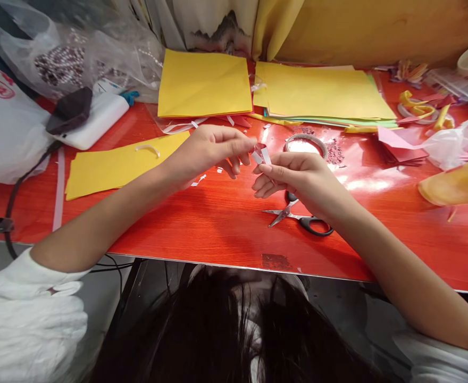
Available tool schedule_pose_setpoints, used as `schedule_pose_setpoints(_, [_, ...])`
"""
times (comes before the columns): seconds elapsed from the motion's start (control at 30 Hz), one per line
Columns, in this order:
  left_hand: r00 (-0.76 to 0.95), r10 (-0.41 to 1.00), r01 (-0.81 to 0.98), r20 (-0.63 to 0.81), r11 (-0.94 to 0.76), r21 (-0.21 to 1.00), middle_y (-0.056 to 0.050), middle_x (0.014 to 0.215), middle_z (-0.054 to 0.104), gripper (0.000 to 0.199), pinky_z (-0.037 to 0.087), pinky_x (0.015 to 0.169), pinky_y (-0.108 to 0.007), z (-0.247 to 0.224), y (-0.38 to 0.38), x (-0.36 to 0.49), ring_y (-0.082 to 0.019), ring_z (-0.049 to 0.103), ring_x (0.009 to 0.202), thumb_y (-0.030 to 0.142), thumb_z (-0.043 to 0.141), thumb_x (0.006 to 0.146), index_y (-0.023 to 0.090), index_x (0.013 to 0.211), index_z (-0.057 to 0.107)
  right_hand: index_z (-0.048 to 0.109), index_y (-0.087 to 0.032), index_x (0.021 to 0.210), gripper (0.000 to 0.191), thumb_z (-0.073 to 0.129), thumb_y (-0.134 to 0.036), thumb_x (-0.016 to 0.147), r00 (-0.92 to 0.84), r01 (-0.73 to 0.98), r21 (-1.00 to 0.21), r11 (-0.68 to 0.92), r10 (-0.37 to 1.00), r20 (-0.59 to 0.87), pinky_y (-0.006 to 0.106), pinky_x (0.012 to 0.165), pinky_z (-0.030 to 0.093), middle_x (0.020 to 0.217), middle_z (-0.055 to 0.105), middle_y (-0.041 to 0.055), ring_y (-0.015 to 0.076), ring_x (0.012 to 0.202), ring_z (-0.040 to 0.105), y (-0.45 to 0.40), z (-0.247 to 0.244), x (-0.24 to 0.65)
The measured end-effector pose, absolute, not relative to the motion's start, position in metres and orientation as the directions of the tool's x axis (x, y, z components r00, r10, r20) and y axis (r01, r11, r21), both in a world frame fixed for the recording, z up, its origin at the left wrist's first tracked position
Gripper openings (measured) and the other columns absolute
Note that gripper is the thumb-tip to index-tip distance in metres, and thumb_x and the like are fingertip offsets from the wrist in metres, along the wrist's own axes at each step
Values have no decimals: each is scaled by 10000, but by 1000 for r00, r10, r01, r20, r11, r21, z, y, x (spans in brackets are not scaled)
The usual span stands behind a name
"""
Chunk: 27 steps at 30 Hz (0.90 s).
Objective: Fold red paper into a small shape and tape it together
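A small folded strip of paper (262, 154), pink-red on one face and white on the other, is held up between my hands over the red table. My right hand (298, 173) pinches its lower right side between thumb and fingers. At its upper left end, the thumb and forefinger of my left hand (220, 149) close on it, with the other fingers curled below. Open scissors (284, 213) with black handles lie just below my right hand, one handle loop partly hidden. Behind that hand sits a roll of tape (306, 143).
Stacks of yellow paper (204, 85) lie at the back, with a cut yellow stack (98, 165) at left. A white power bank-like block (98, 119) and plastic bags (6, 122) stand left. Pink paper (401, 141) and a yellow cup-like object (457, 183) lie right.
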<state>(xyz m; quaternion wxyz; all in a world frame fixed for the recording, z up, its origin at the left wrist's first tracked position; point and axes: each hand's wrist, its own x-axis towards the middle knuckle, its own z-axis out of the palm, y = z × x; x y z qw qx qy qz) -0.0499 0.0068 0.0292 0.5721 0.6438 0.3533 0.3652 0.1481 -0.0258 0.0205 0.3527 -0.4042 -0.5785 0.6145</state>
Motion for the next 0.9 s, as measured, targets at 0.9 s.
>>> schedule_pose_setpoints(0.9, [491, 732, 476, 473, -680, 558, -68, 952, 610, 171, 424, 913, -332, 20, -10, -53, -190, 563, 940, 334, 565, 867, 249, 944, 692, 682, -162, 865, 350, 659, -502, 784, -449, 30, -994, -107, 887, -109, 287, 623, 582, 719, 693, 60, 165, 636, 685, -26, 24, 150])
